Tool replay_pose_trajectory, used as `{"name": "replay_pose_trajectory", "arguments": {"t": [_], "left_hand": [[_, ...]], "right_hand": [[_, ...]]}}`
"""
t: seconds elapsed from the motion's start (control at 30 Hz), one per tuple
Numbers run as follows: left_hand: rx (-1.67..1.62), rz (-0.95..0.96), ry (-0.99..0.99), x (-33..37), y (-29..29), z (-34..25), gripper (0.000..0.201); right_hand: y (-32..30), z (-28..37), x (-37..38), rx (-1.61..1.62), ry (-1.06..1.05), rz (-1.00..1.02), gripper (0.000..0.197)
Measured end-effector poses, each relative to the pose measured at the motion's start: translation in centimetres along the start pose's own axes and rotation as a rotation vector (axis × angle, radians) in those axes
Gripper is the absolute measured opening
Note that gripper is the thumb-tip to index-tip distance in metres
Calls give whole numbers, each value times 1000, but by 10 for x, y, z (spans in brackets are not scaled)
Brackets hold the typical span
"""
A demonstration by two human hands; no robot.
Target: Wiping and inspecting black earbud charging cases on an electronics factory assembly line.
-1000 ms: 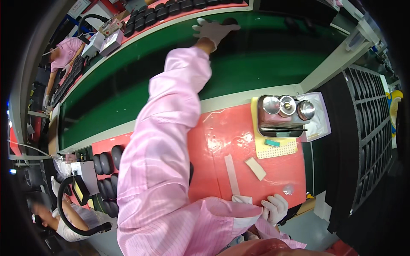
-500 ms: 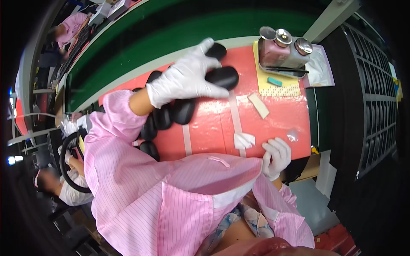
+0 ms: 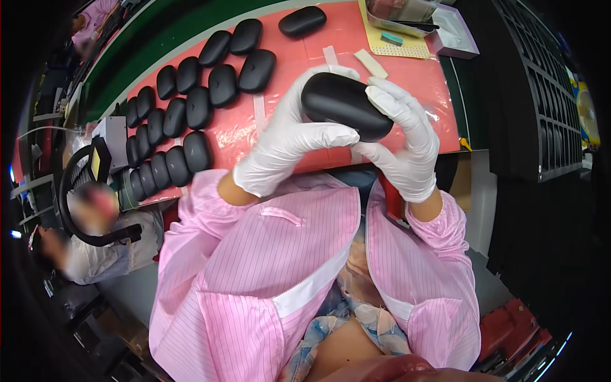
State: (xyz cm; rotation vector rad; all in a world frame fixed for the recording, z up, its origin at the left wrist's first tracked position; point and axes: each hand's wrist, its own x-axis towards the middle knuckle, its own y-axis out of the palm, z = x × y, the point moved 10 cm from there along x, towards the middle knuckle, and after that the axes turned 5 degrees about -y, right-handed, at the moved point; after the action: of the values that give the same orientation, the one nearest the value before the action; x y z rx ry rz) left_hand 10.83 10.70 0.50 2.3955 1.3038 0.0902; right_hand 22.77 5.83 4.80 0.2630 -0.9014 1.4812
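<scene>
A smooth black oval case (image 3: pixel 344 105) is held up in front of my chest, above the near part of the table. My left hand (image 3: pixel 289 137), in a white glove, wraps its left end with the thumb along the lower edge. Gloved in white too, my right hand (image 3: pixel 407 130) closes on its right end, fingertips on the top face and thumb underneath. Several like black cases (image 3: pixel 223 86) lie in slanting rows on the red mat at the left. One more black case (image 3: pixel 302 22) lies apart at the far edge.
The red mat (image 3: pixel 433 83) covers the green table. An off-white block (image 3: pixel 371 63) and a teal piece (image 3: pixel 391 39) on a yellow pad lie far right, beside a metal tray (image 3: pixel 407 27). A black slotted rack (image 3: pixel 560 95) stands right. A ring-shaped lamp (image 3: pixel 67 191) is at left, near another person.
My left hand has come back from the far cases with one case in it. My right hand has risen from the mat's near edge and now grips that case too.
</scene>
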Motion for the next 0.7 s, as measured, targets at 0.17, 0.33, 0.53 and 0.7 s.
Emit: {"name": "replay_pose_trajectory", "arguments": {"t": [0.17,0.33,0.53,0.7], "left_hand": [[-384,-79,8,-16,1,47,68],[-324,-146,26,-28,-3,48,63],[-335,-161,-10,-31,-3,47,59],[-275,-175,-87,-26,-11,60,57]], "right_hand": [[6,-2,-32,-16,57,-61,61],[14,-22,-42,334,347,9,51],[18,-7,-33,214,264,16,45],[-21,-9,-34,-228,23,-147,60]]}}
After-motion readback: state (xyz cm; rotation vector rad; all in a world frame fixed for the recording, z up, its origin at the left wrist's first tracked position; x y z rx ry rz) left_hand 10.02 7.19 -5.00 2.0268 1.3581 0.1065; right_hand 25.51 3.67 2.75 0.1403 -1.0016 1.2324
